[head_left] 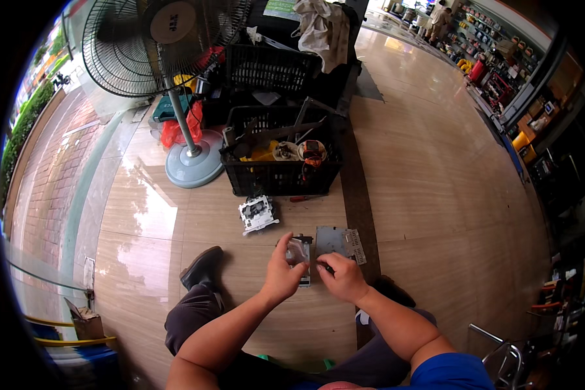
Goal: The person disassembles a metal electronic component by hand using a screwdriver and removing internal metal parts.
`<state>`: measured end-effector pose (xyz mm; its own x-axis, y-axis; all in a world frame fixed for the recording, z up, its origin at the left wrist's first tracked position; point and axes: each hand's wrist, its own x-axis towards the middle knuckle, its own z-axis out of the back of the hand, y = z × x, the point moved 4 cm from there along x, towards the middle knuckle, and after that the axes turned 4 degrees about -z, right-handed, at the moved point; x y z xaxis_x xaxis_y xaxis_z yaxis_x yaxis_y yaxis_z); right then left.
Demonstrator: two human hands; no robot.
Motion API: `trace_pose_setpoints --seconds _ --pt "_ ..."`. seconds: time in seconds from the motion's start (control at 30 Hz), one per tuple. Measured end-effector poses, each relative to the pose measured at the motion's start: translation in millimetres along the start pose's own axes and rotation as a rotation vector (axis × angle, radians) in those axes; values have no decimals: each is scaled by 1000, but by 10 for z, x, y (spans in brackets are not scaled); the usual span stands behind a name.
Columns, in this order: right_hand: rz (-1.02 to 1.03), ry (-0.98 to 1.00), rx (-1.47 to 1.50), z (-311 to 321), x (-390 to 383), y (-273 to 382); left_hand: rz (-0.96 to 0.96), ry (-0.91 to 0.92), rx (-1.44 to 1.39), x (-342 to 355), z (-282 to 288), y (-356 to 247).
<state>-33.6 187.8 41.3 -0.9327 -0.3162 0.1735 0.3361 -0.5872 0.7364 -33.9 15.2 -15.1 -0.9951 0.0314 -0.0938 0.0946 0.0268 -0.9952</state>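
Observation:
On the floor between my feet is a small silver-and-black metal-framed unit [305, 281]. My left hand [281, 273] grips its left side, index finger stretched along it and thumb across the near part. Close to its right side, my right hand [343, 279] is closed, its thumb and fingers pinching a small dark piece [329, 268] whose kind I cannot make out. A flat grey metal cover [331, 239] with a slotted edge lies just beyond my right hand. Farther off to the left sits a white-and-black mechanism [258, 214].
Ahead stands a black plastic crate [279, 179] full of tools, with a red-handled tool [303, 198] on the floor before it. A standing fan [192, 159] is at the left. My boot [201, 266] rests left of the work. Stocked shelves [500, 52] line the far right.

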Motion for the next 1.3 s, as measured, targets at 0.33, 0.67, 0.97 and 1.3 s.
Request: trace_pose_setpoints --seconds 0.33,0.67,0.97,1.3 --pt "-8 -194 43 91 21 -10 -231 67 479 -58 -45 -183" --pt "-6 -138 58 99 9 -6 -213 195 741 -126 -116 -325" --pt "-47 -65 19 46 7 -41 -363 225 927 -164 -129 -335" --pt "-197 -9 28 22 1 -126 -459 219 1043 -170 -164 -432"
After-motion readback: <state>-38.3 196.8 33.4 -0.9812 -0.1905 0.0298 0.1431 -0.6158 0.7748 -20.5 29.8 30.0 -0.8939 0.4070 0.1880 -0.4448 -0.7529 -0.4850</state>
